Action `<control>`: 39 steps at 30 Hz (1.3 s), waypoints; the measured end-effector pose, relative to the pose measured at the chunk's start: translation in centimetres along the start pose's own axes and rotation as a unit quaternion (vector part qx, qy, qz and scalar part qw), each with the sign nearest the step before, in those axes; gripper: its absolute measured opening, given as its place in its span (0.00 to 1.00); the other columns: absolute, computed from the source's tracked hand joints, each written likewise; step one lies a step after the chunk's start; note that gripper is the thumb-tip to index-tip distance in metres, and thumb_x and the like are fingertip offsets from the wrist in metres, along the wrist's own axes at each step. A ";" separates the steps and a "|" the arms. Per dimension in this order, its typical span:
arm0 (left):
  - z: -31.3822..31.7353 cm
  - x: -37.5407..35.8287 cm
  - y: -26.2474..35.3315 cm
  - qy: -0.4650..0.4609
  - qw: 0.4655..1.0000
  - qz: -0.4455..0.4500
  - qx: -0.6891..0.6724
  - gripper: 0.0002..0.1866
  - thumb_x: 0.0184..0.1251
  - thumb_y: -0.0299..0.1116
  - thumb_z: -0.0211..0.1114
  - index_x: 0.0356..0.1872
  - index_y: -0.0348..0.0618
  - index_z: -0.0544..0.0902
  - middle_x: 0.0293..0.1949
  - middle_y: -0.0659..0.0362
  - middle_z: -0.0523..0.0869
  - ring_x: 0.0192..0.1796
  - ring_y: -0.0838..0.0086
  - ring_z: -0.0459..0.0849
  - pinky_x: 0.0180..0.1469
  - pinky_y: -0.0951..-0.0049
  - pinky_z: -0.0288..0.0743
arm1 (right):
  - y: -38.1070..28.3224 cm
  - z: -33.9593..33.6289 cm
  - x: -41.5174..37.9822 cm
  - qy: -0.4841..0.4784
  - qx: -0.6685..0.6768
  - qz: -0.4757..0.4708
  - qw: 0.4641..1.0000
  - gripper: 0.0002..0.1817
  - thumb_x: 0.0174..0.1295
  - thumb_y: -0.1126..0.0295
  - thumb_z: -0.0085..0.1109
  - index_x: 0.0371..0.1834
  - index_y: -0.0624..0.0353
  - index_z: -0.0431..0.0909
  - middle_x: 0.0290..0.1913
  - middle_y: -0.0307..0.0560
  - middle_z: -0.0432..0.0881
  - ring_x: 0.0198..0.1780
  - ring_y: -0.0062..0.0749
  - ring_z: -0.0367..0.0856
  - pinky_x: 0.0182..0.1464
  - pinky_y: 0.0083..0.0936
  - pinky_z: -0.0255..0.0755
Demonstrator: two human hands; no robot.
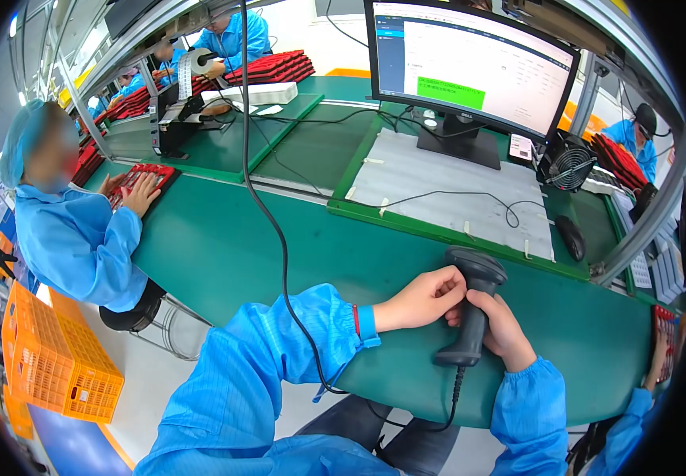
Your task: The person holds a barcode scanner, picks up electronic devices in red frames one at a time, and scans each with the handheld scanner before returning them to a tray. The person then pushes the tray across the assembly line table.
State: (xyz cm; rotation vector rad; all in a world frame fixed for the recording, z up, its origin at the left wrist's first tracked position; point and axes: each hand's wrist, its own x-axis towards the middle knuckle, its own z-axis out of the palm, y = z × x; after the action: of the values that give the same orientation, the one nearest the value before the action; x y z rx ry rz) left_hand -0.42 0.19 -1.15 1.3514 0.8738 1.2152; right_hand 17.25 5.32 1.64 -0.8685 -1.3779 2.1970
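Observation:
A dark grey barcode scanner (470, 337) stands tilted over the green worktop, its cable running down past the table's front edge. My right hand (503, 327) is wrapped round the scanner's handle, with the thumb on the near face. Close against the other side of the handle is my left hand (428, 298), its fingers curled and pinched together just below the scanner head. Whatever those left fingers hold, if anything, is hidden.
Behind the scanner are a white-covered board (438, 182), a monitor (470, 67), a mouse (570, 238) and a small fan (569, 164). A black cable (267, 202) hangs across the view. At left, a co-worker (73, 230) touches a red tray (148, 178); orange crates (61, 357) stand on the floor.

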 end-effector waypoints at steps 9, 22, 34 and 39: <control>0.0 0.0 -0.4 0.008 1.000 0.006 -0.011 0.05 0.75 0.29 0.52 0.39 0.40 0.71 0.27 0.64 0.76 0.30 0.82 0.76 0.34 0.80 0.70 | 0.0 0.2 -0.1 0.006 -0.004 -0.003 1.000 0.20 0.66 0.62 0.54 0.51 0.69 0.72 0.39 0.51 0.82 0.39 0.33 0.83 0.43 0.28 0.79; -1.8 -16.3 10.8 0.191 0.742 0.125 0.630 0.13 0.58 0.33 0.65 0.43 0.41 0.78 0.49 0.51 0.80 0.51 0.56 0.80 0.54 0.60 0.73 | 2.7 6.0 -5.5 -0.084 0.152 -0.061 0.983 0.30 0.57 0.57 0.57 0.57 0.66 0.64 0.40 0.59 0.79 0.25 0.37 0.78 0.28 0.28 0.73; -35.7 -19.6 13.1 0.349 0.525 -0.296 0.718 0.27 0.67 0.51 0.50 0.52 0.37 0.78 0.52 0.41 0.80 0.56 0.46 0.78 0.61 0.48 0.66 | 10.2 21.3 -3.4 -0.116 0.021 -0.151 0.981 0.32 0.65 0.78 0.53 0.69 0.64 0.49 0.68 0.59 0.60 0.54 0.43 0.79 0.44 0.37 0.83; -39.1 -18.6 11.8 0.380 0.542 -0.423 0.618 0.35 0.70 0.59 0.39 0.64 0.41 0.70 0.61 0.42 0.74 0.66 0.48 0.70 0.70 0.49 0.53 | 11.0 23.8 -1.0 -0.130 0.043 -0.115 0.984 0.37 0.66 0.77 0.54 0.72 0.66 0.41 0.73 0.56 0.50 0.58 0.47 0.77 0.46 0.40 0.82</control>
State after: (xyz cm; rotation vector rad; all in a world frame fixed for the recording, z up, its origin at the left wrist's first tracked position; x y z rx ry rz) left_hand -43.74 -10.57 3.44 0.8969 2.9773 0.1235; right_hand 1.47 -15.50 -0.42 -0.3798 -1.4066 2.2259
